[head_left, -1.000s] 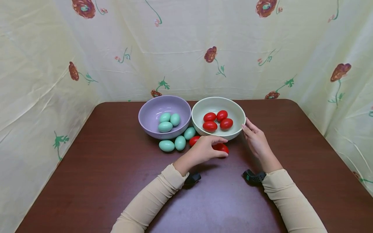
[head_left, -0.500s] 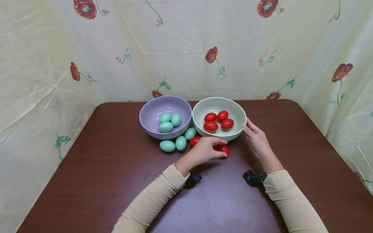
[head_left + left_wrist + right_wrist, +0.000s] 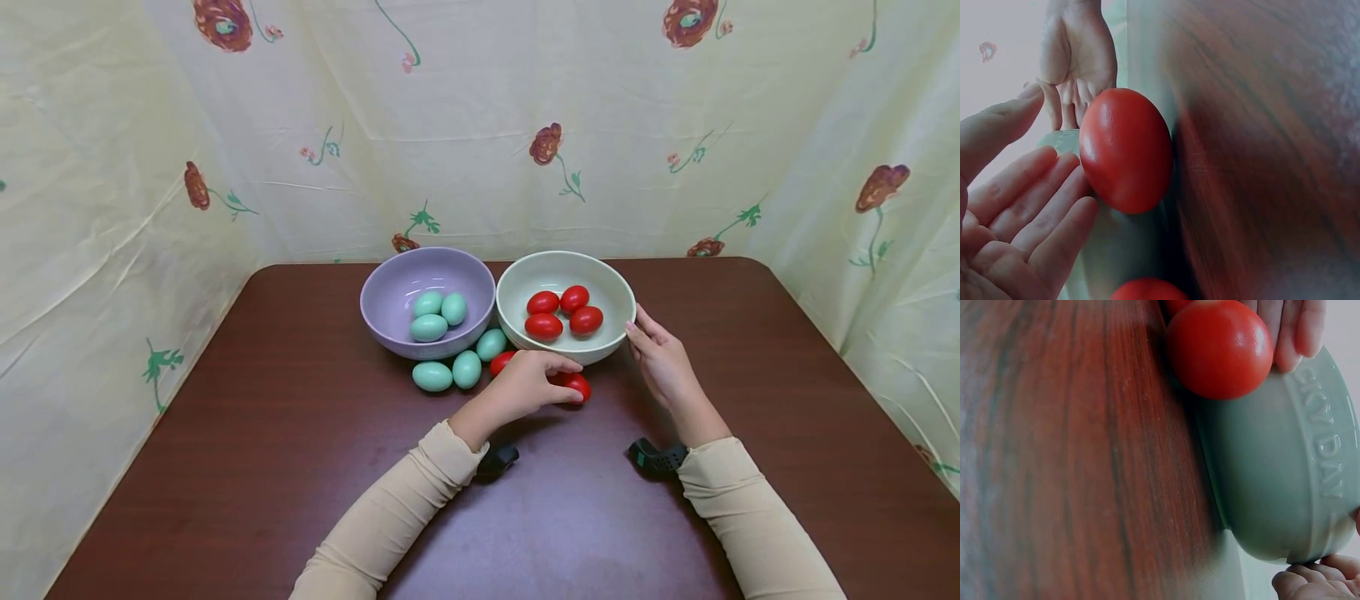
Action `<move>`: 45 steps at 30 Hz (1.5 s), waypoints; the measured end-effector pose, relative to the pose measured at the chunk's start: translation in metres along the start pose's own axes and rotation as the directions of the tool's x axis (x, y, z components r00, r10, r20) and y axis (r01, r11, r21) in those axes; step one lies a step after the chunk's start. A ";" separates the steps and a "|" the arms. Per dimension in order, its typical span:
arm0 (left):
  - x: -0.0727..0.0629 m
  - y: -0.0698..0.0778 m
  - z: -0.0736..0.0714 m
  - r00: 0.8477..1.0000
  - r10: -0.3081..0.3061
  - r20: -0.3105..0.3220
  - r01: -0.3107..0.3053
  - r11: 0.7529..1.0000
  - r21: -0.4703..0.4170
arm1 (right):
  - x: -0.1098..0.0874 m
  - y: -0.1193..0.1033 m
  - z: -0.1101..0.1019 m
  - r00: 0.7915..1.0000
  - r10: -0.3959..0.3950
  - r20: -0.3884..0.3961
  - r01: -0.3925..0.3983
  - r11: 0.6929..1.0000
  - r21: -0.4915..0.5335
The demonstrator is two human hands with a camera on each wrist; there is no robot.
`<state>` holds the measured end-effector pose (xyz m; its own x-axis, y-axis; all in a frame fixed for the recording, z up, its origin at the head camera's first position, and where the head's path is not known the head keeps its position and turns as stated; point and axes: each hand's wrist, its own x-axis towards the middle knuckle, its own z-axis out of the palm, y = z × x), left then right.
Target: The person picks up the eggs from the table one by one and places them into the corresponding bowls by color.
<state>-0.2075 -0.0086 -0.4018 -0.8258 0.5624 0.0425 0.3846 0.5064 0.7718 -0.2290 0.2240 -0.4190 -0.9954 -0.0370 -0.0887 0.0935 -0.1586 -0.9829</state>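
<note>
In the head view my left hand reaches over a red egg lying on the table before the pale green bowl. The left wrist view shows its fingers nearly straight, fingertips right at the side of this egg, with the thumb spread away. My right hand holds the bowl at its right side, thumb at the rim and fingers behind. In the right wrist view those fingers lie against the bowl's outer wall. Several red eggs lie inside the bowl; another red egg is partly hidden behind my left hand.
A purple bowl with 3 mint green eggs stands left of the green bowl, close beside it. On the brown table before it lie 3 more mint eggs. A floral curtain hangs behind the table.
</note>
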 end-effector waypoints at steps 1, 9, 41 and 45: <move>0.000 0.000 0.000 1.000 0.001 -0.001 -0.001 1.000 0.006 | 0.000 0.000 0.000 1.000 -0.003 0.001 0.003 1.000 0.001; 0.000 0.003 0.000 1.000 -0.017 0.018 0.016 0.997 0.072 | 0.000 0.000 -0.001 1.000 -0.003 0.003 0.003 1.000 -0.008; 0.005 -0.011 0.007 0.997 -0.074 0.029 0.070 0.992 0.101 | 0.000 0.000 0.000 1.000 0.000 0.002 0.000 1.000 -0.008; 0.005 -0.011 0.007 0.996 -0.089 0.031 0.086 0.993 0.087 | 0.000 0.001 0.000 1.000 -0.004 0.005 0.004 1.000 -0.002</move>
<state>-0.2128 -0.0069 -0.4140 -0.8433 0.5355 -0.0461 0.3468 0.6077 0.7144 -0.2287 0.2239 -0.4198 -0.9956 -0.0412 -0.0843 0.0898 -0.1570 -0.9835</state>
